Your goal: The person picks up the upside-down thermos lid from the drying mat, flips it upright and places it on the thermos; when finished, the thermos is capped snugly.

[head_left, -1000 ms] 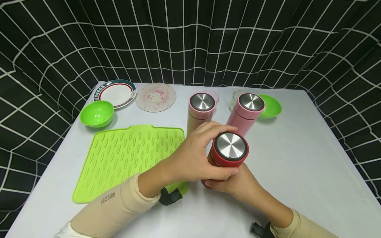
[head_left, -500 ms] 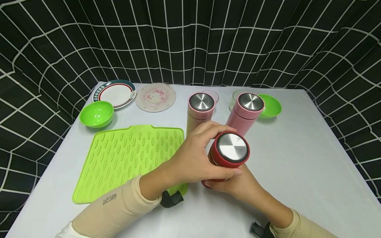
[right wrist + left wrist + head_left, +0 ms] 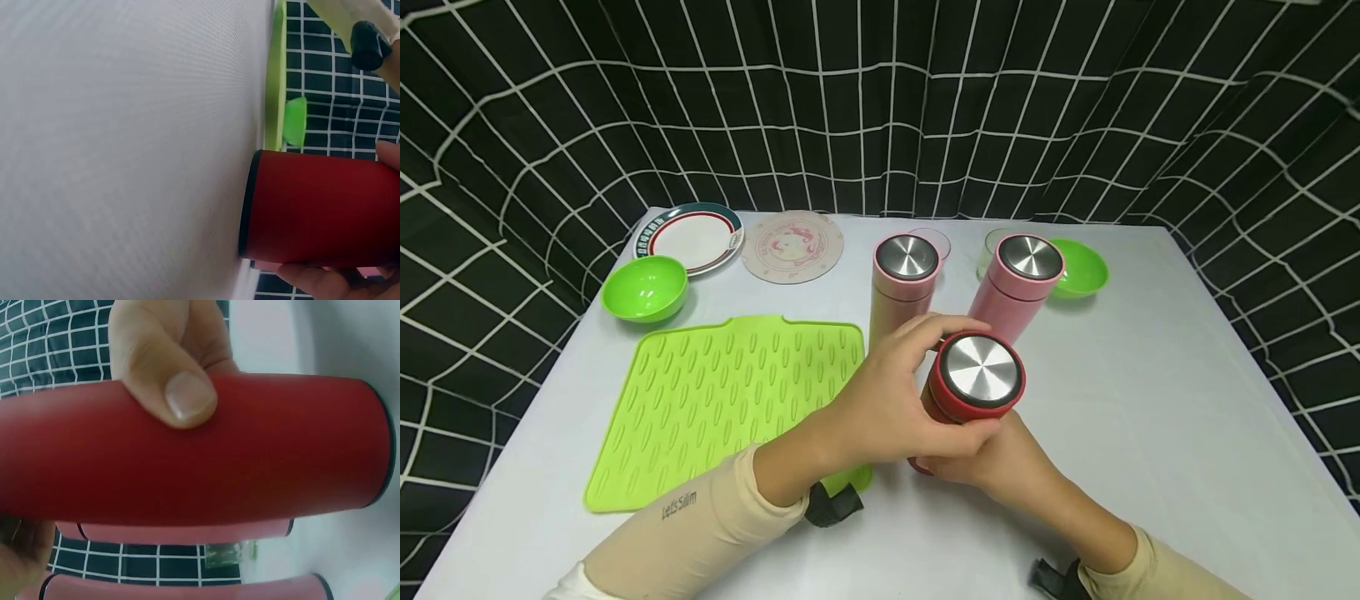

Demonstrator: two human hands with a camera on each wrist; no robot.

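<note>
A red vacuum flask (image 3: 972,408) with a brushed-metal disc on top stands upright between both hands, just in front of two pink flasks. The left hand (image 3: 898,396) grips it around the lid, its thumb on the near side. Lower on the body, the right hand (image 3: 996,458) holds it, partly hidden behind the lid in the head view. In the left wrist view the right thumb (image 3: 187,400) lies on the red body. The flask's dark-edged base (image 3: 251,206) is right at the white tabletop in the right wrist view.
Behind stand a cream-pink flask (image 3: 898,308) and a pink flask (image 3: 1015,300), with two drinking glasses partly hidden. Green bowls (image 3: 644,287) (image 3: 1081,268) sit left and right. A ribbed green mat (image 3: 730,400), a round pink-printed mat (image 3: 793,246) and a plate (image 3: 692,237) lie left.
The flask's lid leaned slightly right half a second ago and is now back a little to the left. The left thumb has shifted slightly along the lid's near side. The grip otherwise stays alike.
</note>
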